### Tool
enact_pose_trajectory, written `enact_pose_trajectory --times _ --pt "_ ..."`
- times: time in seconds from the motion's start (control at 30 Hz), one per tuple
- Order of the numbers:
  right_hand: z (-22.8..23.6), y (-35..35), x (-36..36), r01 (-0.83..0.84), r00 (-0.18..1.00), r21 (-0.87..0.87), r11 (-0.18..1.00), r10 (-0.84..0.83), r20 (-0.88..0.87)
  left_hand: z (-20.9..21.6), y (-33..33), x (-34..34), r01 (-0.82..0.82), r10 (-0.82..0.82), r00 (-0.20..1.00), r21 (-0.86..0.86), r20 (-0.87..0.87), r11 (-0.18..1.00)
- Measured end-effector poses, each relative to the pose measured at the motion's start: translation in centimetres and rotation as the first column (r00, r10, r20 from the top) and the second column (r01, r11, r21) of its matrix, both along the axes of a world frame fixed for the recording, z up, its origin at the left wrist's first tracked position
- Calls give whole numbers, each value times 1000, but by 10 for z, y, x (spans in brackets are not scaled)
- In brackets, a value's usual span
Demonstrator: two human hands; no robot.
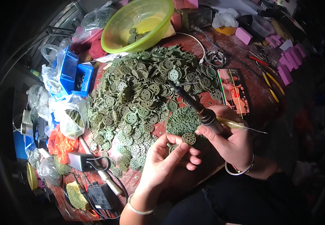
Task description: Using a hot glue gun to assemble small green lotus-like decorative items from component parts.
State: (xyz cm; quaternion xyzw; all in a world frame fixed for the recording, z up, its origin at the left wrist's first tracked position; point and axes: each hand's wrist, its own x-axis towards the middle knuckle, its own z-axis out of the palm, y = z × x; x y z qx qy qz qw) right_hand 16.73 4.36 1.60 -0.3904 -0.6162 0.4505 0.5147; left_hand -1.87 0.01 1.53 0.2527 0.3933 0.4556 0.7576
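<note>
Pinched between the thumb and fingers of my left hand (171, 153) is a small round pierced disc (188, 138). A second round piece shows partly behind those fingers. My right hand (228, 138) is closed around a dark, stick-shaped tool with a grey collar (208, 117), its black shaft slanting up over the pile. Also in that hand lies a pick with a yellowish handle (230, 123) and a thin metal point. Just beyond both hands sits a round green rough-textured pad (183, 122). A large heap of greenish round pieces (145, 93) spreads behind it.
A yellow-green basin (108, 39) stands at the back. Blue bins (83, 77) and plastic bags (70, 114) line the left. A lit phone (234, 93) lies right, near yellow-handled pliers (273, 88) and pink blocks (291, 60). Corded black boxes (101, 195) sit front left.
</note>
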Motion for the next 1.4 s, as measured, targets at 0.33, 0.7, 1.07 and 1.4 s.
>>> enact_pose_trajectory --times 0.33,0.7,1.07,1.4 --pt "6 0 -3 -116 993 14 993 116 -20 -1 -1 3 1 -2 999 19 33 1000" --pt "4 -2 2 -95 993 17 995 94 66 -4 1 5 -109 106 994 154 28 982" --pt "5 4 2 -169 980 71 983 159 123 -1 -3 9 4 60 962 232 -267 973" --pt "10 10 12 -97 983 186 978 65 174 -1 -1 8 -12 20 999 274 -26 962"
